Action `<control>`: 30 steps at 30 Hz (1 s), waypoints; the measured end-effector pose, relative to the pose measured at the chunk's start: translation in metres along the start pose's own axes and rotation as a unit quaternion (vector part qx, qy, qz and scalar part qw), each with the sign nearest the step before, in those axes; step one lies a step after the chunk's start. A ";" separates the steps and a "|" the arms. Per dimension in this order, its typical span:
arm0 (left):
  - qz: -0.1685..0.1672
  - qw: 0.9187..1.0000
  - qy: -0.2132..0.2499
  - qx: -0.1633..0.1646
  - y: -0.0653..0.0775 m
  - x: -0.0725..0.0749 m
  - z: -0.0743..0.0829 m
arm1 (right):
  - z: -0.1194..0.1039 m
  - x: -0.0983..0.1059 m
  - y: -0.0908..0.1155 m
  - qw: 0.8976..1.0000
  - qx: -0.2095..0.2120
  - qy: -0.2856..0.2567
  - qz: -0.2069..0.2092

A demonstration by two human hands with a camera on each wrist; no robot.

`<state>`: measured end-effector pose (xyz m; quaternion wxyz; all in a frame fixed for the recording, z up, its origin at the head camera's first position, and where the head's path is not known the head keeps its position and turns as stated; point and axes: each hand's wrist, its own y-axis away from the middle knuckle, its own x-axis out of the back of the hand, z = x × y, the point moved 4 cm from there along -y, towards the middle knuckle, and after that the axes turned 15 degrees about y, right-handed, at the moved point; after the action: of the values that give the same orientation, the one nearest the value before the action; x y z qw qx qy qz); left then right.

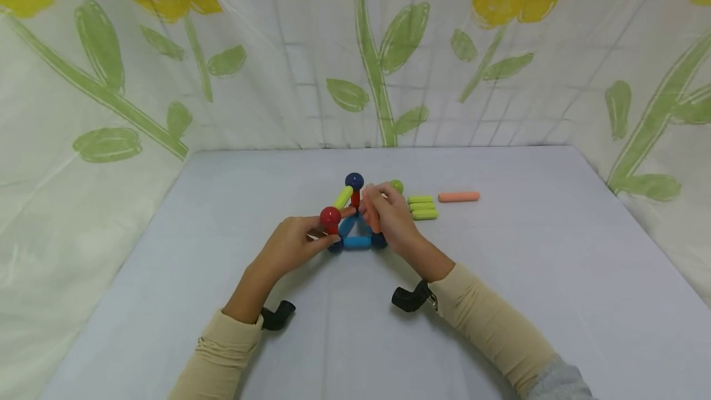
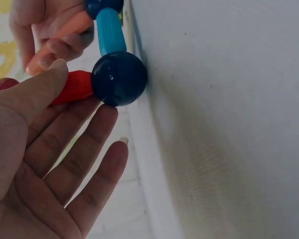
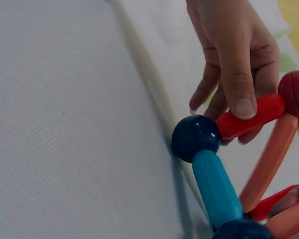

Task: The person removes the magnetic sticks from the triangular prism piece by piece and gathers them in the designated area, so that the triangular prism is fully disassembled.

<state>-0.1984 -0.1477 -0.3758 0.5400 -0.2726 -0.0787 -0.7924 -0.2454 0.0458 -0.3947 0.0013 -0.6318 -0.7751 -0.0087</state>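
A frame of magnetic rods and balls stands on the table. Its base has light blue rods (image 1: 357, 242) joined by dark blue balls (image 3: 197, 138). My left hand (image 1: 289, 242) pinches a short red rod (image 3: 251, 117) at the front left corner, between a dark blue ball below and a red ball (image 1: 330, 216) on top. A yellow-green rod (image 1: 343, 197) runs from the red ball to an upper dark blue ball (image 1: 354, 181). An orange rod (image 3: 271, 162) slants down from the red ball. My right hand (image 1: 391, 212) holds another orange rod (image 2: 65, 40) near the front right ball (image 1: 379, 241).
Just right of the frame lie several yellow-green rods (image 1: 424, 215), side by side. Beyond them is a loose orange rod (image 1: 458, 196). A lime green ball (image 1: 397, 185) shows behind my right hand. A flower-printed white curtain (image 1: 266, 79) hangs behind the white table (image 1: 528, 233).
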 end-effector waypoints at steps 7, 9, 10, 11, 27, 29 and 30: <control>-0.003 1.000 -0.004 0.003 -0.001 -0.001 0.000 | -0.008 0.004 0.002 0.988 0.046 -0.149 -0.006; -0.003 1.000 -0.005 0.003 -0.001 -0.002 0.000 | -0.010 0.006 0.002 0.987 0.049 -0.154 -0.013; -0.003 1.000 -0.004 0.004 -0.001 -0.002 0.000 | -0.011 0.007 0.003 0.987 0.049 -0.151 -0.017; -0.002 1.000 -0.005 0.005 -0.001 -0.002 0.000 | -0.011 0.008 0.004 0.988 0.049 -0.145 -0.019; -0.002 1.000 -0.006 0.001 0.000 -0.001 -0.001 | -0.013 0.070 0.015 0.982 0.108 0.152 0.031; -0.003 1.000 -0.004 -0.001 0.000 -0.001 -0.001 | -0.013 0.078 0.017 0.979 0.116 0.163 0.040; -0.003 1.000 -0.003 0.000 0.001 -0.001 -0.002 | -0.013 0.081 0.018 0.977 0.122 0.167 0.044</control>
<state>-0.1982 -0.1477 -0.3778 0.5374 -0.2748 -0.0811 -0.7932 -0.2441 0.1290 -0.3805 0.2084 -0.6499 -0.7307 -0.0190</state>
